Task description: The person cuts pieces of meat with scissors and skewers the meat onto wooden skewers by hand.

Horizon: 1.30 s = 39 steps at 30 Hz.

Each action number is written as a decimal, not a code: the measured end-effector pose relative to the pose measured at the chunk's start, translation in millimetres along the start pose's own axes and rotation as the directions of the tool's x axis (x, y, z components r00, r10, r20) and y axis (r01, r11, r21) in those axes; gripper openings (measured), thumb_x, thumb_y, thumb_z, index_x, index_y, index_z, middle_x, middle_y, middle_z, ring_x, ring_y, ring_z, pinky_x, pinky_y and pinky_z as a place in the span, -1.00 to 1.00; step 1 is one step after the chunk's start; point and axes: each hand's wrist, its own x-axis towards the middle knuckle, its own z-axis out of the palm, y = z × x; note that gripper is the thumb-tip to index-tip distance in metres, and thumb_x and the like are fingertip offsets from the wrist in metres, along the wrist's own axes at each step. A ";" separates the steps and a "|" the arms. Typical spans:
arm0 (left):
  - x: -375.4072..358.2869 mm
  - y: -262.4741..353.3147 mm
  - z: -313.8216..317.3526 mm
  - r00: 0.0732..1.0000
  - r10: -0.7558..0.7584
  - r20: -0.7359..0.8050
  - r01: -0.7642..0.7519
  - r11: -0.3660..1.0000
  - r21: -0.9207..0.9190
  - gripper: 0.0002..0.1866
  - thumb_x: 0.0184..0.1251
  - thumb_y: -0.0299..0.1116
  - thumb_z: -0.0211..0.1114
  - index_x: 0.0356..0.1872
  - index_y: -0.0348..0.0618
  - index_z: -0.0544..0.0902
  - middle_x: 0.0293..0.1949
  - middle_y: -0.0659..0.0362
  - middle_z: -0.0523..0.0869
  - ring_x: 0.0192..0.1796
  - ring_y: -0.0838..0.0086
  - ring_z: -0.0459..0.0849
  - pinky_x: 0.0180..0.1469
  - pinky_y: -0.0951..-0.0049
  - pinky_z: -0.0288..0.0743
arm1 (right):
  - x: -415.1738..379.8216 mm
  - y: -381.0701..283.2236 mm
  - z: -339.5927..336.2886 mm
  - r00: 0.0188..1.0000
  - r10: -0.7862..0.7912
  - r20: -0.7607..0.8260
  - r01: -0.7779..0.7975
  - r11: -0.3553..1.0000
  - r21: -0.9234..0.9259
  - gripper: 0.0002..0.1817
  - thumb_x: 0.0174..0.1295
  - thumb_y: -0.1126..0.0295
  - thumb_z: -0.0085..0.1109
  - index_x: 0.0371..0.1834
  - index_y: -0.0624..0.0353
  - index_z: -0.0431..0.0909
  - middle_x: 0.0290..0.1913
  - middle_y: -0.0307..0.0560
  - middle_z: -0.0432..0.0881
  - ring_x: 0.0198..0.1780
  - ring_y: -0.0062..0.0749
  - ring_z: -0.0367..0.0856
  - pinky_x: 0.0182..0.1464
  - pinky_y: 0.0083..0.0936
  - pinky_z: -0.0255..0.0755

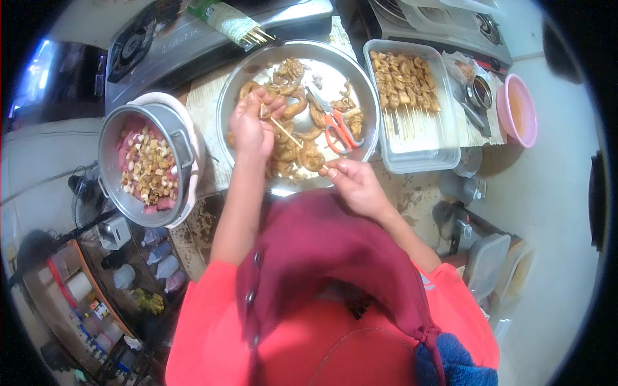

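My left hand (253,125) is over the left side of a round metal basin (226,83), its fingers closed on a piece of brown cooked meat at the upper end of a thin wooden skewer (286,133). At the basin's near rim, my right hand (354,183) pinches the skewer's lower end between thumb and fingers. Brown curled meat pieces (296,106) lie in the basin under the hands. Scissors with orange handles (339,132) rest open among them, blades toward the far side.
On the right, a clear plastic container (418,161) holds rows of filled skewers (405,80). A metal pot (111,138) of cut pieces stands left. Behind are a gas stove (183,48) and a bag of skewers (225,22). A pink bowl (516,110) sits far right.
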 end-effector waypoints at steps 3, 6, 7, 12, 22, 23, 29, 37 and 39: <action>5.6 5.5 -9.7 0.991 -0.130 -0.024 0.128 0.989 -0.080 -0.80 0.42 -0.37 -0.08 -0.13 -0.27 0.43 -0.32 0.10 0.52 -0.30 0.32 0.57 -0.18 0.30 0.56 | 5.9 -2.4 -4.7 0.999 0.011 0.043 -0.010 1.000 -0.019 -0.78 0.26 0.42 -0.06 -0.25 0.35 0.54 -0.47 -0.13 0.55 -0.38 -0.59 0.44 -0.28 -0.59 0.35; 6.0 8.2 -12.6 0.980 -0.194 -0.049 0.188 0.976 -0.106 -0.80 0.42 -0.36 -0.08 -0.12 -0.25 0.43 -0.32 0.12 0.51 -0.28 0.34 0.57 -0.17 0.33 0.56 | 5.6 -1.3 -8.4 0.998 0.007 0.058 -0.004 0.999 -0.045 -0.78 0.26 0.42 -0.04 -0.23 0.35 0.54 -0.44 -0.20 0.54 -0.38 -0.64 0.41 -0.29 -0.62 0.33; 6.2 8.9 -13.5 0.976 -0.210 -0.055 0.203 0.973 -0.111 -0.80 0.42 -0.36 -0.07 -0.12 -0.25 0.43 -0.32 0.13 0.51 -0.27 0.35 0.56 -0.17 0.34 0.56 | 5.7 0.9 -9.6 0.998 -0.009 0.059 0.012 0.999 -0.043 -0.79 0.26 0.43 -0.03 -0.22 0.34 0.55 -0.42 -0.27 0.53 -0.39 -0.70 0.38 -0.30 -0.66 0.31; 8.1 7.5 -14.6 0.965 -0.257 -0.061 0.239 0.949 -0.205 -0.81 0.41 -0.35 -0.06 -0.13 -0.23 0.45 -0.33 0.14 0.53 -0.25 0.34 0.57 -0.14 0.34 0.55 | 6.3 6.6 -7.7 0.998 -0.033 0.061 0.033 0.999 0.012 -0.80 0.27 0.44 -0.02 -0.22 0.35 0.56 -0.42 -0.33 0.51 -0.39 -0.75 0.36 -0.31 -0.71 0.29; 1.5 15.0 -4.4 0.990 -0.102 0.101 0.113 0.987 -0.112 -0.82 0.40 -0.37 -0.04 -0.17 -0.26 0.45 -0.30 0.08 0.57 -0.22 0.18 0.61 -0.09 0.20 0.53 | 7.4 -2.5 1.6 0.975 0.195 0.105 -0.217 0.936 0.277 -0.80 0.31 0.38 -0.04 -0.21 0.27 0.52 -0.68 -0.42 0.29 -0.70 -0.80 0.11 -0.66 -0.74 -0.01; 1.2 14.2 -3.4 0.991 -0.081 0.110 0.092 0.991 -0.098 -0.82 0.40 -0.37 -0.04 -0.17 -0.26 0.45 -0.30 0.07 0.57 -0.22 0.17 0.62 -0.09 0.18 0.53 | 8.3 -2.6 3.0 0.974 0.202 0.098 -0.223 0.924 0.309 -0.81 0.31 0.38 -0.04 -0.21 0.27 0.52 -0.70 -0.44 0.26 -0.73 -0.80 0.07 -0.69 -0.74 -0.06; -0.6 2.7 0.3 0.996 -0.019 0.085 0.026 0.996 -0.086 -0.83 0.40 -0.37 -0.04 -0.18 -0.26 0.44 -0.31 0.02 0.57 -0.20 0.10 0.63 -0.12 0.15 0.55 | 10.6 10.2 17.8 0.988 -0.145 -0.055 0.145 0.989 0.003 -0.77 0.32 0.40 -0.10 -0.17 0.31 0.52 -0.55 -0.36 0.42 -0.56 -0.79 0.27 -0.51 -0.76 0.18; -8.7 -11.1 3.5 0.989 -0.098 0.114 0.095 0.995 0.037 -0.82 0.40 -0.35 -0.04 -0.14 -0.25 0.39 -0.24 -0.04 0.59 -0.12 0.13 0.63 -0.10 0.23 0.57 | 17.3 -1.5 16.8 0.999 -0.010 -0.040 0.008 0.999 -0.041 -0.77 0.32 0.43 -0.12 -0.17 0.36 0.50 -0.45 -0.30 0.46 -0.37 -0.70 0.36 -0.28 -0.66 0.30; -12.1 -11.2 7.1 0.989 -0.115 0.095 0.107 0.991 0.086 -0.81 0.41 -0.34 -0.04 -0.14 -0.26 0.38 -0.21 -0.06 0.59 -0.11 0.14 0.63 -0.09 0.25 0.57 | 20.7 -0.1 17.4 0.998 -0.037 -0.049 0.033 0.996 -0.088 -0.77 0.32 0.43 -0.12 -0.17 0.38 0.49 -0.44 -0.27 0.46 -0.35 -0.66 0.38 -0.25 -0.63 0.32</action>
